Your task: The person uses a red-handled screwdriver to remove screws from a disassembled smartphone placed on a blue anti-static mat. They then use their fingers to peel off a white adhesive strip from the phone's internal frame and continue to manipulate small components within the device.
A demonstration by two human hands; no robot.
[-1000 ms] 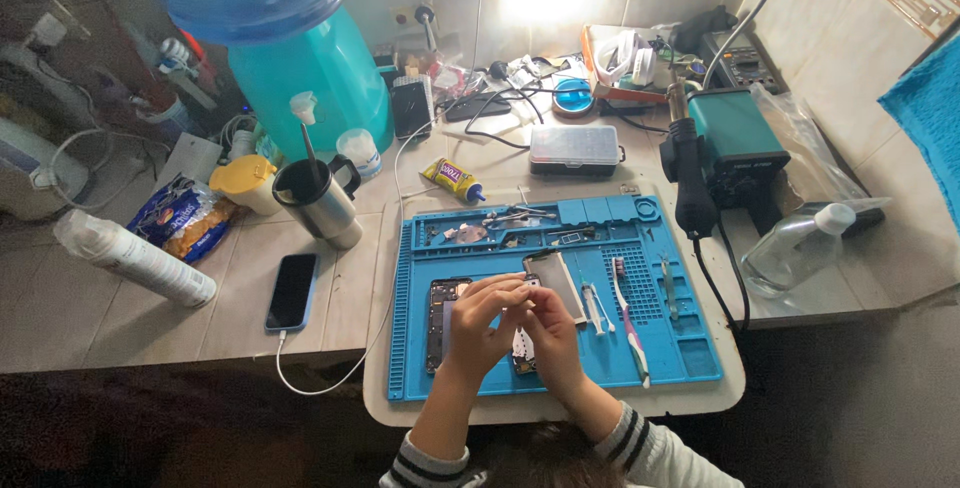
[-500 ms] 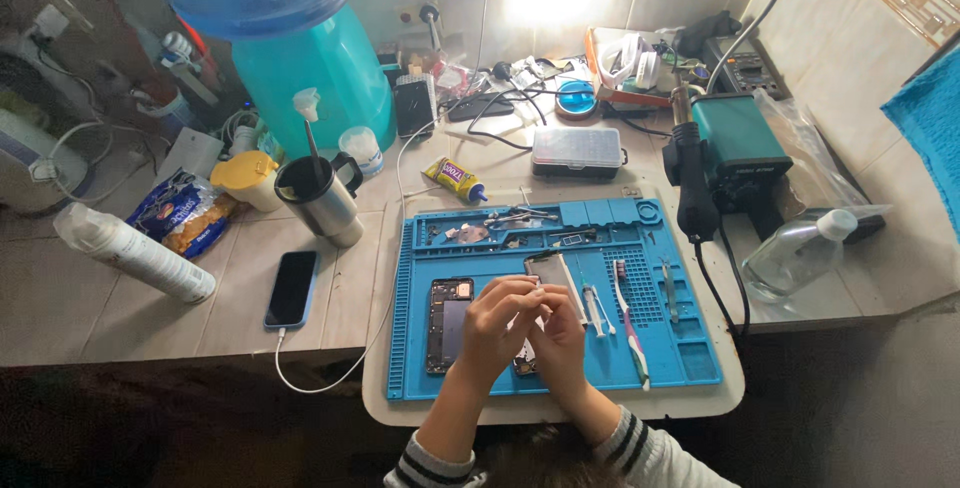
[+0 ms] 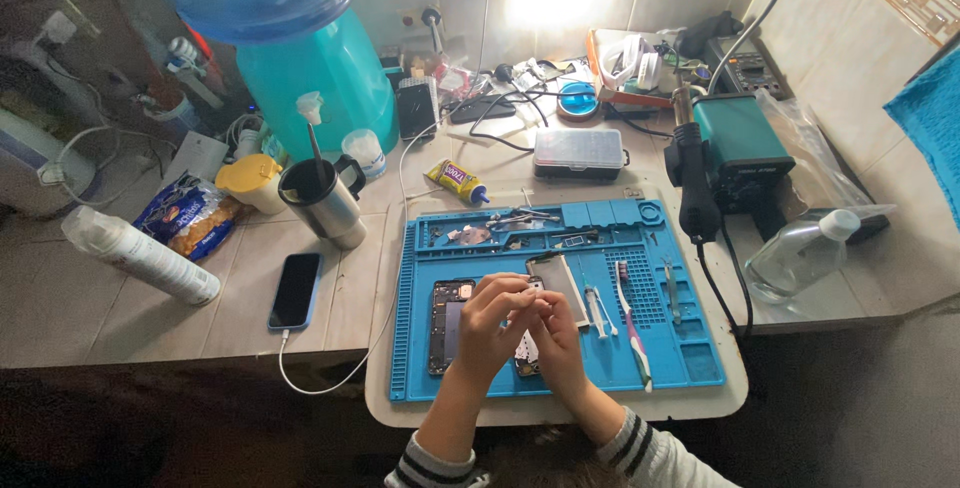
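Note:
Both hands meet over a blue repair mat [image 3: 680, 348]. My left hand [image 3: 492, 323] and my right hand [image 3: 553, 333] pinch a small white part [image 3: 533, 289] between their fingertips, just above an opened phone [image 3: 451, 323] lying on the mat. Another phone piece [image 3: 525, 353] shows under my right hand. A flat grey panel [image 3: 562, 283] lies just behind the fingers. A toothbrush [image 3: 630, 320] and slim tools [image 3: 595, 310] rest on the mat to the right of my hands.
A black phone [image 3: 296, 290] on a white cable lies left of the mat. A steel mug [image 3: 324, 202], white spray can [image 3: 140, 255], snack bag [image 3: 186, 214], glue tube [image 3: 457, 180], grey case [image 3: 578, 154], teal water dispenser [image 3: 310, 68], hot-air station [image 3: 735, 148] and clear bottle [image 3: 800, 248] surround it.
My hands have stayed together over the mat, shifting slightly while working the small part. Nothing else on the table has moved.

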